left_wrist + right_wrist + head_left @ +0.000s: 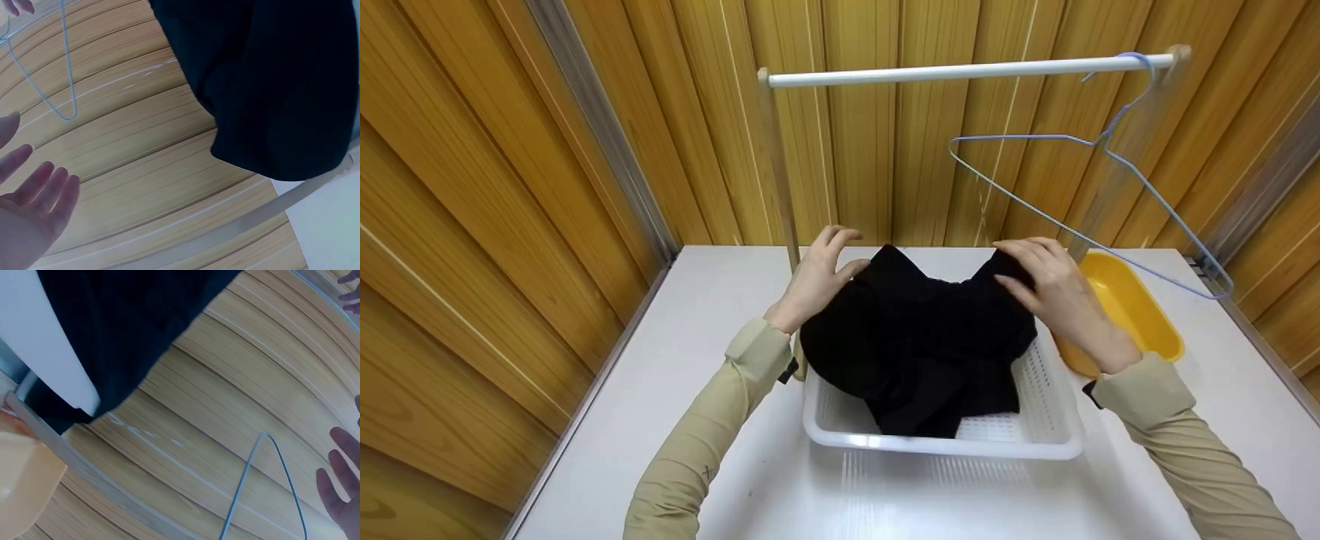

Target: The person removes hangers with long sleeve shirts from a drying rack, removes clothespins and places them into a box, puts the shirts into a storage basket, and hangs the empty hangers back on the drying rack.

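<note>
A black cloth garment lies bunched in a white plastic basket, with two peaks raised at its far side. My left hand is beside the left peak, fingers loosely curved and thumb near the cloth. In the left wrist view, this hand shows parted fingers with nothing between them, apart from the garment. At the right peak is my right hand, overlapping the cloth in the head view. The right wrist view shows that hand with spread fingers, away from the garment.
Behind the basket stands a rack with a white bar. A blue wire hanger hangs at the bar's right end. To the right of the basket, a yellow tray sits on the white table. Wood-patterned walls enclose the table.
</note>
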{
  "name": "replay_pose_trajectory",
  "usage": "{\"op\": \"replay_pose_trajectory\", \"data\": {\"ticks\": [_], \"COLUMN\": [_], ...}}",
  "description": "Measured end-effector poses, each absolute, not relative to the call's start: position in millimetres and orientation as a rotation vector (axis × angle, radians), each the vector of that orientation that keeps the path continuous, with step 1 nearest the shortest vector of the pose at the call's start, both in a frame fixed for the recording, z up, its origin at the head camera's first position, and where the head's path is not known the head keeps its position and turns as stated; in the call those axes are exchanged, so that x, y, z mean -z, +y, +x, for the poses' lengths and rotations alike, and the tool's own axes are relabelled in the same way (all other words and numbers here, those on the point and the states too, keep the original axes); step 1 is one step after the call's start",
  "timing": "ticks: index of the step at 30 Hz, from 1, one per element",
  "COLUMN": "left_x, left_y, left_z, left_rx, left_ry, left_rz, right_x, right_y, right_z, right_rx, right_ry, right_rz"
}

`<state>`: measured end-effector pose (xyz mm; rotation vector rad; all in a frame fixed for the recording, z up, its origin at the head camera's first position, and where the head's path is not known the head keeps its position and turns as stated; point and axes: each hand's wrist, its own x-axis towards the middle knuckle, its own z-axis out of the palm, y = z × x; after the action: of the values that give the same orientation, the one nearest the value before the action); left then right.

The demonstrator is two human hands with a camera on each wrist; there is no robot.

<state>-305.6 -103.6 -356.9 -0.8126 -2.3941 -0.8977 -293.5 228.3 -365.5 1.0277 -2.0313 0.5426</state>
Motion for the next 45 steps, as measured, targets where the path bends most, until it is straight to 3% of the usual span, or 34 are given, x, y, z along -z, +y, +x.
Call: {"op": "replay_pose_trajectory", "data": {"ticks": [13,28,45], "left_x": [389,417,430], "left_y": [-91,-95,-100], "left_z": [-315,-331,-343], "left_rx": [0.281,0.287,0.108], "left_ry": [-2.677,-2.899,-3.017], "left_rz": [-0.792,-0.606,-0.568], "right_x": [396,410,428], "right_y": [232,226,200], "right_z": [-303,-320,-337], "right_rx": [-0.433,-0.393,-0.422], "right_ry": [-2.588,-2.957,-3.081], "right_rz": [0.98,0.787,0.579]}}
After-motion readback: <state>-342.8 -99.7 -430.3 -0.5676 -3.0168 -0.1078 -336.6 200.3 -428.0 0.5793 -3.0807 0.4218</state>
